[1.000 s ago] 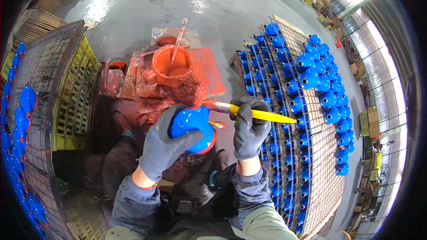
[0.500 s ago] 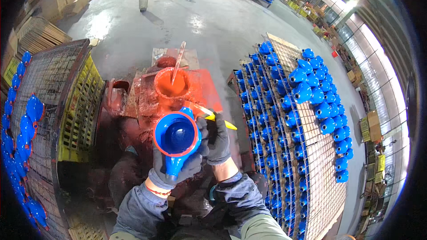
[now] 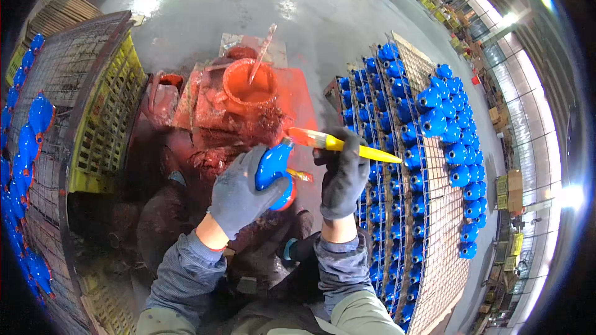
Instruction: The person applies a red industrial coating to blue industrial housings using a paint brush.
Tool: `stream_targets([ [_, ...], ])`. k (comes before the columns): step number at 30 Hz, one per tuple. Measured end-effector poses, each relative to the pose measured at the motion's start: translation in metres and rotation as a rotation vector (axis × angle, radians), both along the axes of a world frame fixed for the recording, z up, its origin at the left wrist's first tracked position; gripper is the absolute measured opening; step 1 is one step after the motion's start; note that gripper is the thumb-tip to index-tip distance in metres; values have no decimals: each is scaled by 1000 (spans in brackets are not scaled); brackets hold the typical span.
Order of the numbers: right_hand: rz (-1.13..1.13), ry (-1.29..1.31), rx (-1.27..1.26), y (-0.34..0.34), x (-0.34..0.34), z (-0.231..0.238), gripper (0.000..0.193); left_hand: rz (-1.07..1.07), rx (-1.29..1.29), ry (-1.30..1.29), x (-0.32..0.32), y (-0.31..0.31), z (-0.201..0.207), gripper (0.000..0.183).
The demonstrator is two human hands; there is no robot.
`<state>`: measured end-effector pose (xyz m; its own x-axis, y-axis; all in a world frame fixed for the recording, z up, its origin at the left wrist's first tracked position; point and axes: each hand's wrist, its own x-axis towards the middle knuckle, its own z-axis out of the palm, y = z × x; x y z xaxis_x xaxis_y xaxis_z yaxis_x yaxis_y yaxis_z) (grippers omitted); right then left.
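Blue rounded metal casting (image 3: pixel 271 164) gripped by gloved left hand (image 3: pixel 239 193); right hand (image 3: pixel 343 177) pinches yellow-handled brush (image 3: pixel 338 143) beside it, rim partly orange, rest unpainted.

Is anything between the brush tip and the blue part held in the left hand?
Nothing visible. The right hand holds the yellow-handled brush, whose orange bristles reach the top of the blue part gripped by the left hand; no object sits between them.

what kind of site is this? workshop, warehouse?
Looks like a factory floor with a hand-painting station. Rows of blue cast parts sit on a wire rack, a bucket of orange-red paint stands on a paint-caked stand, and the concrete floor runs back to stacked goods.
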<state>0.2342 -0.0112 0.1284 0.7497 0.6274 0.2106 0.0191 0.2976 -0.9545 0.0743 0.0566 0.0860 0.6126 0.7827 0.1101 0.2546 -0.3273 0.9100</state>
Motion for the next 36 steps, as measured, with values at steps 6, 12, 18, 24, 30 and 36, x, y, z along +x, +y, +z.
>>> stream_targets([
  [6, -25, -190, -107, -2, 5, -24, 11, 4, 433, 215, 1, -11, 9, 67],
  [12, -28, -644, -245, -11, 12, -18, 5, 23, 561, 255, 2, -14, 11, 69],
  [18, -55, -250, 18, -4, 5, -13, 7, -122, -349, -229, -10, 6, 10, 52],
  [24, 29, 52, 130, 3, 16, -21, 36, -190, -916, -624, -13, 6, 19, 48],
  [30, 609, 1065, 407, 17, -15, -65, 33, -305, -1686, -1080, -3, -18, -3, 57],
  [36, 489, 786, 340, 24, -33, -78, 49, -284, -315, -580, 9, -37, 10, 63],
])
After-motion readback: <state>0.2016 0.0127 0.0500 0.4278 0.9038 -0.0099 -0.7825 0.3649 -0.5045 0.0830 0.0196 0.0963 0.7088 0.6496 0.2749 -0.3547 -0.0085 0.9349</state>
